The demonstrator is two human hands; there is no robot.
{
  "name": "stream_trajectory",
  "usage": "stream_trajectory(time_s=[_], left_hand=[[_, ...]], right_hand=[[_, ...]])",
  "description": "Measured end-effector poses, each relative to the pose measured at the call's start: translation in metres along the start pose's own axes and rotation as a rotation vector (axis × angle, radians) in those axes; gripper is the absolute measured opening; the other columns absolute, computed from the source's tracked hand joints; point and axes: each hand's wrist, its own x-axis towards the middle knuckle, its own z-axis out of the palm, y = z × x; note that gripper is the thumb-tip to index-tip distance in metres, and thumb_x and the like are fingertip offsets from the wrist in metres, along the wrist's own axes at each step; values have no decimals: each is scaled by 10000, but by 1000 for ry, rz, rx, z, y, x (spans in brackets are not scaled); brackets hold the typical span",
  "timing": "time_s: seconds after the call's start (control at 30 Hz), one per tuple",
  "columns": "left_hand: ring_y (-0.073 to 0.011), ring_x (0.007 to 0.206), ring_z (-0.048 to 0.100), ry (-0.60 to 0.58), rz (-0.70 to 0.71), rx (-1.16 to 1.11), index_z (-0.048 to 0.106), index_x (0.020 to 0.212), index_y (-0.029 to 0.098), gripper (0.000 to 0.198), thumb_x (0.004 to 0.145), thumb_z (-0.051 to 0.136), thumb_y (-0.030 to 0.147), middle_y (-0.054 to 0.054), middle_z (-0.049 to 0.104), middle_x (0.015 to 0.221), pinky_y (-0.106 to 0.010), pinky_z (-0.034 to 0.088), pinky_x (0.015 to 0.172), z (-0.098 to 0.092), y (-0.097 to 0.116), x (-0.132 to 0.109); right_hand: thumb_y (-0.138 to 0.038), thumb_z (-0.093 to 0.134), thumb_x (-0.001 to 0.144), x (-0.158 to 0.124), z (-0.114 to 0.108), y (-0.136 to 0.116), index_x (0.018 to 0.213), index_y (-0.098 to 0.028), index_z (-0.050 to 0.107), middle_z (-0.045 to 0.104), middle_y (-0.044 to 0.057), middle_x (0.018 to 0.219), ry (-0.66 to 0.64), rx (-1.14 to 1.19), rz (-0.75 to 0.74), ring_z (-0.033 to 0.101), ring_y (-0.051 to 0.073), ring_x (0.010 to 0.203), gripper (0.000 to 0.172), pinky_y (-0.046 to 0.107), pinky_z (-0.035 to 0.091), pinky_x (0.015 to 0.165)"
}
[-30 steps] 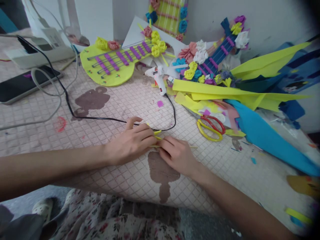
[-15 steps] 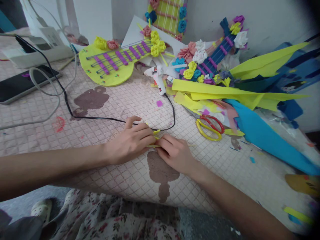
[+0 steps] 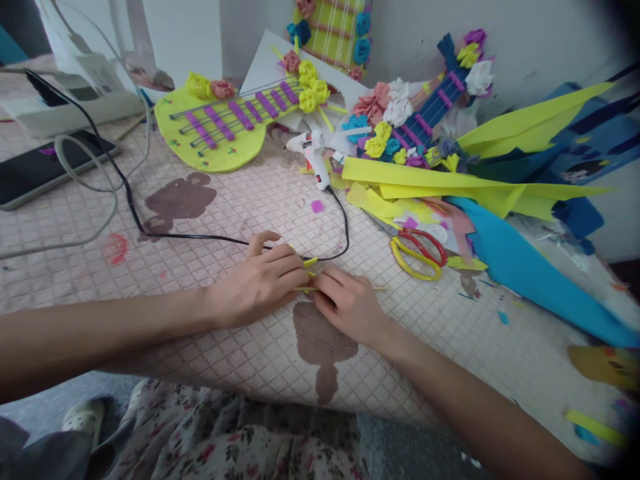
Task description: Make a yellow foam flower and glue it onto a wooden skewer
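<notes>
My left hand (image 3: 263, 283) and my right hand (image 3: 353, 303) meet over the middle of the quilted table cover, both with closed fingers. Between them lies a thin wooden stick (image 3: 381, 288), its right end poking out past my right hand. A strip of yellow paper (image 3: 311, 262) shows at the fingertips of both hands and seems to be pinched against the stick. The fingers hide most of the strip. My left index finger is raised a little. A black cord (image 3: 210, 237) runs just behind my left hand.
A white glue gun (image 3: 315, 157) stands behind my hands. Scissors (image 3: 417, 253) lie to the right, near yellow paper (image 3: 450, 177) and blue paper (image 3: 530, 267). A yellow paper guitar (image 3: 215, 133) and a blue one (image 3: 433, 113) are at the back. A phone (image 3: 50, 167) rests at left.
My hands stay almost in the same place, still pinching the strip and the stick. The whole view has shifted very slightly.
</notes>
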Motion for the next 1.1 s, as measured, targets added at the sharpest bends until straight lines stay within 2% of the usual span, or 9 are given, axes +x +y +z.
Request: stream_trajectory(time_s=[0.43,0.6,0.77,0.97,1.1], left_hand=[[-144,828,530,10,-3,9,530,818,177,134,925,454,199,0,622,812,-408,295,930,2,1,-1],[-143,834,535,9,22,12,534,827,181,129,919,443,176,0,619,822,-417,283,950,5,1,6],[-152,858,553,27,69,-11,543,923,193,103,916,444,165,-2,628,856,-442,269,965,4,1,15],[-142,862,547,8,87,-47,530,850,183,121,927,437,199,2,624,833,-431,267,980,5,1,22],[-148,870,553,19,65,-55,532,873,189,93,917,450,182,3,634,843,-441,267,986,7,2,20]], right_hand=[[-187,462,866,-1,-2,-2,720,-174,588,532,0,674,23,20,2,487,104,599,193,223,380,555],[-161,458,842,-5,-8,-1,713,-178,590,528,-2,666,35,24,51,488,106,599,186,222,379,555],[-144,468,825,-9,-15,0,712,-176,588,522,-6,657,66,38,103,486,102,589,168,219,373,549],[-132,468,811,-11,-16,0,728,-182,583,545,-3,660,55,92,138,514,109,612,149,218,399,578],[-137,461,813,-10,-16,-1,721,-187,580,552,-4,651,42,96,132,516,110,609,158,220,403,580]])
